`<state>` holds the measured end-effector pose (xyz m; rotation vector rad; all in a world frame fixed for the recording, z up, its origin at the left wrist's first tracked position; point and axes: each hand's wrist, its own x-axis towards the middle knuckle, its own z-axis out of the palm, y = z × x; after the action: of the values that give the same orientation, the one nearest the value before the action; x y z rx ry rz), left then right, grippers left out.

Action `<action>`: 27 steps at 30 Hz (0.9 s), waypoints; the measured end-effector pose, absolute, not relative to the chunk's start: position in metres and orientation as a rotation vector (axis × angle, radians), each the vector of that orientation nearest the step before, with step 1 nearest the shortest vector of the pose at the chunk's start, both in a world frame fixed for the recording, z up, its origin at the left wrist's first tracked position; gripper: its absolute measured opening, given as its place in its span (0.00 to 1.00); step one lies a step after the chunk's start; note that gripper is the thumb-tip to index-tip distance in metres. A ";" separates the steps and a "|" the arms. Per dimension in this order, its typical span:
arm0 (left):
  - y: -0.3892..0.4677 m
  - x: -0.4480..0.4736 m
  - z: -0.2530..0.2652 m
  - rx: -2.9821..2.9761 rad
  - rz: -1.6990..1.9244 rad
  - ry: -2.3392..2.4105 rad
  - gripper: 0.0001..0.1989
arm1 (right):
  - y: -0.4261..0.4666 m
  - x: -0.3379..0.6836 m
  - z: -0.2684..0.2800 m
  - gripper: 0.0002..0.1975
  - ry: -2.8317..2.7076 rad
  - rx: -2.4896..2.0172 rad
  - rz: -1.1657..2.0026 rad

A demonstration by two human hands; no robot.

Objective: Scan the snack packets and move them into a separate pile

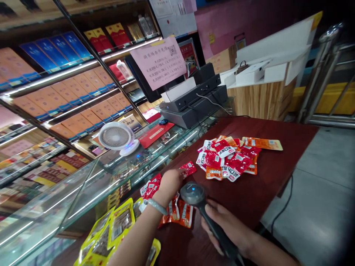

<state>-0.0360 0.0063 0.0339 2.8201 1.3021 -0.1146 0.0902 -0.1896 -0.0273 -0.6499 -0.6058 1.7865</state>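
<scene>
My right hand [222,225] is wrapped round the handle of a dark barcode scanner [193,193], whose head shows a small blue light. My left hand [172,181], with a pale bangle [157,207] at the wrist, pinches a small red snack packet [189,169] just beyond the scanner head. Beneath and beside that hand lie red packets [151,186] and orange packets [185,213], partly hidden by my arm. A heap of red and orange snack packets [235,159] is farther off on the dark red table [288,129]. Yellow-edged packets [120,223] lie near my left forearm.
Along the left runs a glass counter [111,184] bearing a white fan [116,136], a red mat [155,135] and a dark register [194,99]. A pink handwritten sign [158,62] hangs on the monitor. Shelves of boxes [66,94] stand behind. Beyond the table's right edge is grey floor [327,177].
</scene>
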 end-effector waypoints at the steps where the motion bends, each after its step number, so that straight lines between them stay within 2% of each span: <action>1: 0.007 -0.039 0.033 2.840 -0.032 1.375 0.20 | -0.190 0.091 -0.026 0.23 -0.606 -0.653 1.782; 4: 0.018 -0.039 0.021 2.832 0.025 1.580 0.24 | -0.190 0.091 -0.022 0.23 -0.596 -0.665 1.772; 8: 0.025 -0.033 0.010 2.720 -0.046 1.681 0.25 | -0.193 0.091 -0.023 0.22 -0.589 -0.644 1.699; 15: -0.011 -0.044 0.038 2.572 0.305 1.564 0.21 | -0.201 0.100 -0.017 0.20 -0.520 -0.694 1.488; 22: -0.050 -0.061 0.052 2.606 0.361 1.465 0.17 | -0.203 0.102 -0.010 0.21 -0.643 -0.800 1.463; 27: -0.062 -0.072 0.050 2.568 0.344 1.509 0.18 | -0.208 0.099 -0.007 0.23 -0.678 -0.845 1.466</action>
<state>-0.0719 -0.0619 0.0501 2.5684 1.5090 0.3437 0.0991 -0.2078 -0.0072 -0.8447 -0.6781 1.4658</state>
